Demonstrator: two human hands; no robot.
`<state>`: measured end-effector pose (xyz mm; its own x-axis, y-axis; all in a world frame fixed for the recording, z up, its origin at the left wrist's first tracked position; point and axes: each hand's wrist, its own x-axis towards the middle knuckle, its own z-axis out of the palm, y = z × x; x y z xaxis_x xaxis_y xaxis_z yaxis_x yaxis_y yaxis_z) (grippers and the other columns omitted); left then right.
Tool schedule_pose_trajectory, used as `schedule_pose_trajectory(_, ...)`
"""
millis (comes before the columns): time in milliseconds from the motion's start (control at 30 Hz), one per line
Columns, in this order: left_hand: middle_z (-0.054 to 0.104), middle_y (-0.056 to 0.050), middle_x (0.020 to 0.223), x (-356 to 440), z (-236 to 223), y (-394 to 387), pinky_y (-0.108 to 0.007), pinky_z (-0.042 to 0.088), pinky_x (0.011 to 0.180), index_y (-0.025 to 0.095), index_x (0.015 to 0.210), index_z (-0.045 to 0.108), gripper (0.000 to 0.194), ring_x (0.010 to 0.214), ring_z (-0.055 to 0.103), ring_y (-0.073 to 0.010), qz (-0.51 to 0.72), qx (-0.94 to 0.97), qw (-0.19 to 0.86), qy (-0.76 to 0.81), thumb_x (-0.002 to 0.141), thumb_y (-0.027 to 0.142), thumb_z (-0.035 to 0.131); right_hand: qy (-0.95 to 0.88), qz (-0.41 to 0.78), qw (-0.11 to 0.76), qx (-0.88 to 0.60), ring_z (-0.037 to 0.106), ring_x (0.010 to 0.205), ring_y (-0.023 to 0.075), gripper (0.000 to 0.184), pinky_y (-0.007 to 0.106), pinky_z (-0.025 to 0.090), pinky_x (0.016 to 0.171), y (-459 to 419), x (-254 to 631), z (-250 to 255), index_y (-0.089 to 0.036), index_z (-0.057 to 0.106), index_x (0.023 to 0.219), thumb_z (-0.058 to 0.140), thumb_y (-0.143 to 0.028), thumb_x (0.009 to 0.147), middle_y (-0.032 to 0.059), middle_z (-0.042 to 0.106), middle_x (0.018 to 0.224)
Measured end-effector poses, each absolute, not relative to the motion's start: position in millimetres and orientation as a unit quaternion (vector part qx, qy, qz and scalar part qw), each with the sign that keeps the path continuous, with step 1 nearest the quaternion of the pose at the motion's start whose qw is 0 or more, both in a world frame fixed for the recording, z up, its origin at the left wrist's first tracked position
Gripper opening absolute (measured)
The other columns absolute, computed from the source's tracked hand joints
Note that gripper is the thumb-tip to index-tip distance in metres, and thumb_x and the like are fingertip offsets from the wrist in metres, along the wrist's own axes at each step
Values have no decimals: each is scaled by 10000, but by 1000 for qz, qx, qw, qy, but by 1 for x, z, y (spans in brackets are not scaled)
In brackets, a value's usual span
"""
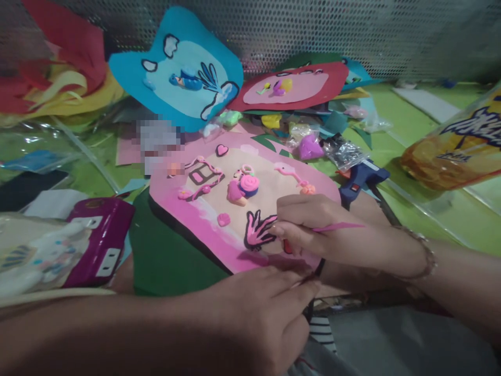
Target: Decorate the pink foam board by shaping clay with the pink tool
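A pink cut-out card (pixel 211 230) with raised clay pieces lies in front of me. On it are a small clay figure with a pink-and-blue spiral (pixel 247 187), a pink heart (pixel 222 150) and a pink clay leaf shape outlined in black (pixel 259 230). My right hand (pixel 309 227) is closed around a thin pink clay modelling tool (pixel 340 226), its fingertips beside the leaf shape. What the tool's working end touches is hidden behind the fingers. Along the card's near edge rests my left hand (pixel 270 308), its fingers stretched out flat.
Behind stand a blue card (pixel 129 78) and a red card (pixel 250 94) with clay decorations. Clay packets (pixel 311 147) and a dark blue tape dispenser (pixel 362 180) lie beyond my right hand. A snack bag (pixel 442 162) is at right, a purple pouch (pixel 97 224) at left.
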<state>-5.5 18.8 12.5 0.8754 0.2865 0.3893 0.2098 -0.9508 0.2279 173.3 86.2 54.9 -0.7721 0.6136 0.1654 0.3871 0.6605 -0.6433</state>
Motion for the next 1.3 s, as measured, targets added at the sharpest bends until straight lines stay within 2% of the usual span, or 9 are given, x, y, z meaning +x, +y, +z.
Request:
schedule_pose_trajectory(200,558,-124,1288,-5,9,17,-346,317,1090,85,947,667,291,1197,499,-236,202,967,70,141,943,126,379,-889,314,182,-280,395,568,60,344,202,325,585,86,172,57,-146,449,620,412,-177,961,-31,421,622)
schedule_pose_trajectory(400,571,-133,1264,-4,10,18,-337,300,1102,61,936,661,303,1175,510,-238,217,962,91,140,941,120,364,-888,310,184,-285,398,587,72,330,205,331,592,84,170,57,-149,454,636,414,-177,962,-28,420,621)
schedule_pose_trajectory(600,552,-171,1276,-4,9,19,-363,356,1065,52,924,661,272,1173,509,-265,219,964,78,130,921,103,394,-886,325,197,-266,370,581,65,305,200,316,590,83,171,53,-146,474,662,439,-198,961,-36,395,633)
schedule_pose_trajectory(1067,570,-111,1281,-5,10,18,-326,329,1088,91,958,672,295,1196,506,-229,203,966,73,141,933,127,380,-889,286,195,-300,407,593,80,313,220,327,592,84,173,52,-148,483,675,398,-197,973,-20,438,624)
schedule_pose_trajectory(1200,574,-137,1271,-5,11,19,-361,363,1059,84,938,660,296,1171,535,-247,200,966,100,131,945,145,371,-896,247,212,-303,381,563,79,352,229,319,581,87,174,54,-158,421,615,413,-195,966,-27,418,590)
schedule_pose_trajectory(1300,572,-150,1269,-6,12,20,-368,348,1068,79,908,657,294,1160,545,-247,202,966,101,125,943,134,370,-901,258,188,-294,395,571,79,351,223,328,585,87,173,54,-156,450,625,395,-184,970,-24,428,604)
